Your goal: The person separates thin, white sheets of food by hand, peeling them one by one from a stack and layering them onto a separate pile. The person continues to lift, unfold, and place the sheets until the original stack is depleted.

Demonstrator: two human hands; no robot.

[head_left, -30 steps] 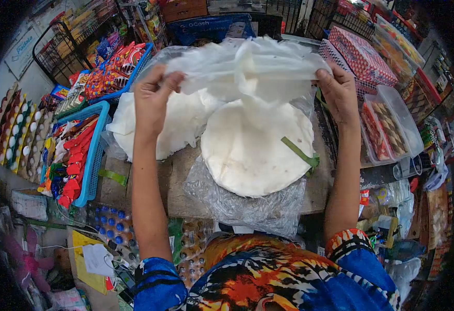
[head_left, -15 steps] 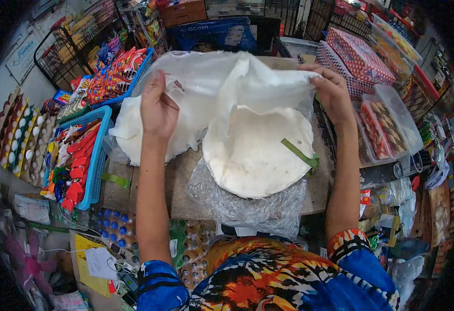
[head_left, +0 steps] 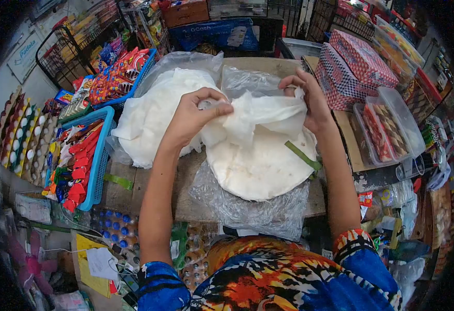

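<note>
A thin, round white wrapper sheet, like a spring roll wrapper, is lifted between my two hands, its near part hanging over a round stack of the same wrappers. My left hand pinches its left side between thumb and fingers. At the right edge, my right hand has the sheet between thumb and curled fingers. A strip of green leaf or tape lies across the stack's right side. Crumpled clear plastic spreads beneath the stack. To the left is a loose pile of wrappers.
Blue baskets of snack packs, including one basket, stand left, beside egg trays. Checkered boxes and a clear plastic container sit right. Another clear plastic sheet lies at the back of the wooden table.
Both hands have come closer together, the left moving right and down from the left pile. The broad raised sheet is now lower and gathered over the stack; the left pile is uncovered.
</note>
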